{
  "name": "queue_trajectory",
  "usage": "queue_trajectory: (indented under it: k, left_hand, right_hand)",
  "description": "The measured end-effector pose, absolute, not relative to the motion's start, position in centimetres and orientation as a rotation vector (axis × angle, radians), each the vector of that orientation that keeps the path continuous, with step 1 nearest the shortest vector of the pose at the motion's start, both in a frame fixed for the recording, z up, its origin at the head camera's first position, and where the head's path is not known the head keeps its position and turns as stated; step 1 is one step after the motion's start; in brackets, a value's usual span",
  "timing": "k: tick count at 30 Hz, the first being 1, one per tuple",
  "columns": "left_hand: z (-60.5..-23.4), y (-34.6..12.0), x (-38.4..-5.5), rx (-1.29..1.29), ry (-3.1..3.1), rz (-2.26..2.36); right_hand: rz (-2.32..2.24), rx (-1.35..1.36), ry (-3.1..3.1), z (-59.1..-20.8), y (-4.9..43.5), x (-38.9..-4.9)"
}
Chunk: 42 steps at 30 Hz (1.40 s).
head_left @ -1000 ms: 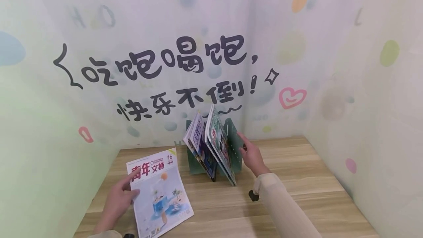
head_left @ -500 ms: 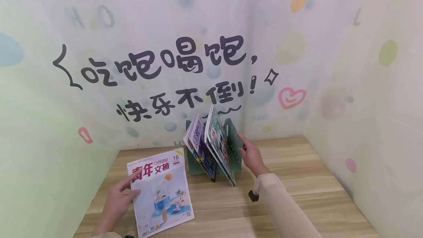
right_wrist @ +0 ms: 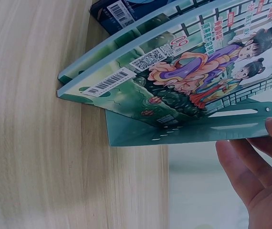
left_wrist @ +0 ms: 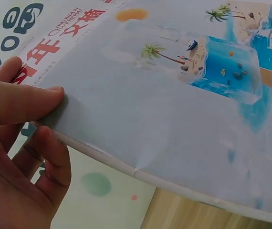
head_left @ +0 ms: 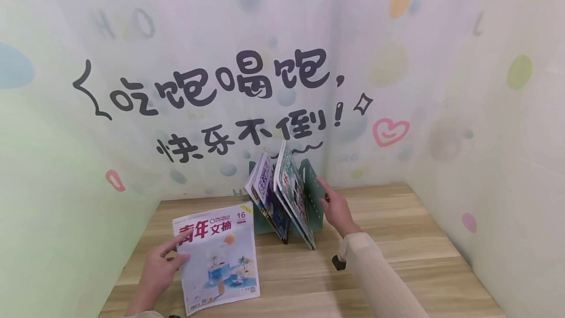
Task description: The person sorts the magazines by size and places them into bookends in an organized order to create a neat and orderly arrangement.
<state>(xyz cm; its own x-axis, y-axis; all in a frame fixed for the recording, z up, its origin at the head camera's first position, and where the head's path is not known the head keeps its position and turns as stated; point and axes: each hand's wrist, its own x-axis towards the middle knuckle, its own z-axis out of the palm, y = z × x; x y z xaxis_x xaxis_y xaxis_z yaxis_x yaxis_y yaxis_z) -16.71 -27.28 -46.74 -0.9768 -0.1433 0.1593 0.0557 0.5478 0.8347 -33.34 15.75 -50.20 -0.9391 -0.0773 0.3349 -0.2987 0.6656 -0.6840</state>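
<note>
My left hand (head_left: 158,270) holds a magazine (head_left: 220,259) by its left edge, with the thumb on the front cover and other fingers behind. The cover has red lettering and a blue island picture; it faces me. In the left wrist view the magazine (left_wrist: 141,109) is lifted at a slant, with wood showing beneath its lower edge. My right hand (head_left: 339,210) pinches the right side panel of a green perforated bookend (head_left: 314,195). Inside the bookend lean a purple-and-blue magazine (head_left: 269,195) and green-covered magazines (head_left: 293,190), whose lower corners jut out in front.
A wooden tabletop (head_left: 375,278) carries the bookend near its back edge. A patterned curtain (head_left: 282,23) with black lettering hangs behind the table, with pale walls on both sides.
The magazine in my left hand has turned a little, its upper right corner moving right, and now stands straighter toward me. My right hand and the bookend have stayed in place.
</note>
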Motion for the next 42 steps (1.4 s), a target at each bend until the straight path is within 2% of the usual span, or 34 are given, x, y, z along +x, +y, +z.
queue_trajectory:
  k: [21, 42]
  left_hand:
    - [-46.6, -25.2, -17.7, -0.072, -2.502, -1.426]
    - [-47.7, -23.2, -18.7, -0.054, -2.429, -1.599]
  right_hand:
    - [1.144, 0.299, -2.609, -50.1, 15.7, -33.3]
    - [1.169, 0.280, -2.642, -50.1, 15.7, -33.2]
